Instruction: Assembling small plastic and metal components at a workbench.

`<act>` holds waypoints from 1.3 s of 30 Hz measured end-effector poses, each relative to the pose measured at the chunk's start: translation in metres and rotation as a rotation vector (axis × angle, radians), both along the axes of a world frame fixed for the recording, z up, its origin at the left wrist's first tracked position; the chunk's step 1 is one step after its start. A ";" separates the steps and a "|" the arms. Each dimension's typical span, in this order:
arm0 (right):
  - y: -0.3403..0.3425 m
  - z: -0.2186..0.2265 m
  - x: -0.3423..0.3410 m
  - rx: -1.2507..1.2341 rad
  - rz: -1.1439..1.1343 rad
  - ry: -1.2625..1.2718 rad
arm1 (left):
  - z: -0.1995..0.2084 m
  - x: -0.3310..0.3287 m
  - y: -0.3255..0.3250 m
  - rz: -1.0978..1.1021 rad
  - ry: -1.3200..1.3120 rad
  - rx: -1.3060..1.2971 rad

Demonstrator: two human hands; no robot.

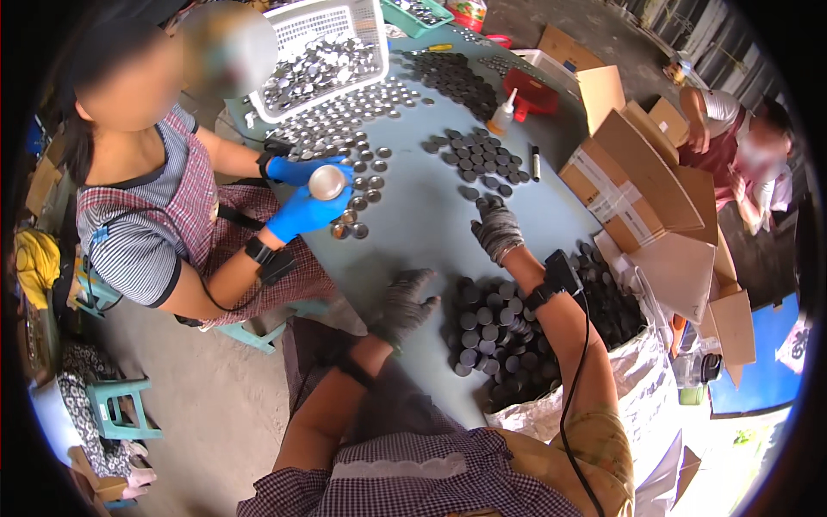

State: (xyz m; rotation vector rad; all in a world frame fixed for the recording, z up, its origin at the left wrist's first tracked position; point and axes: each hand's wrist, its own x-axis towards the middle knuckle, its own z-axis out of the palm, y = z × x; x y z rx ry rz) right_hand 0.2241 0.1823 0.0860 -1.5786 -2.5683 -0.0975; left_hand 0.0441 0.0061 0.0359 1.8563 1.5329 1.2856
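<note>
My right hand (498,231), in a grey knit glove, reaches forward over the table. Its fingertips lie at the near edge of a group of black round caps (482,157), its thumb apart from the fingers. Whether they touch a cap I cannot tell. Near the table's left edge, my left hand (403,306), gloved alike, hovers with thumb and fingers apart and nothing in it. A large heap of black caps (491,323) lies between my forearms, spilling right beneath my right forearm. Across the left corner, a co-worker's blue-gloved hands (310,207) hold a round, pale metallic piece (326,183).
A white basket (379,39) of shiny metal caps stands at the far left, with rows of silver caps (323,121) before it. Farther back are more dark caps (452,77), a glue bottle (502,115), a red dustpan-like tray (536,93) and a marker (536,164). Open cardboard boxes (629,181) crowd the right.
</note>
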 end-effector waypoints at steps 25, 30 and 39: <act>-0.084 0.030 -0.038 -1.236 -0.077 0.662 | -0.011 -0.001 -0.010 0.089 -0.556 0.020; -0.079 0.002 -0.054 -1.322 -0.075 0.847 | -0.022 -0.025 -0.014 0.155 -0.593 0.035; -0.066 -0.035 -0.132 -1.076 0.197 0.790 | -0.034 -0.059 -0.014 0.357 -0.359 0.218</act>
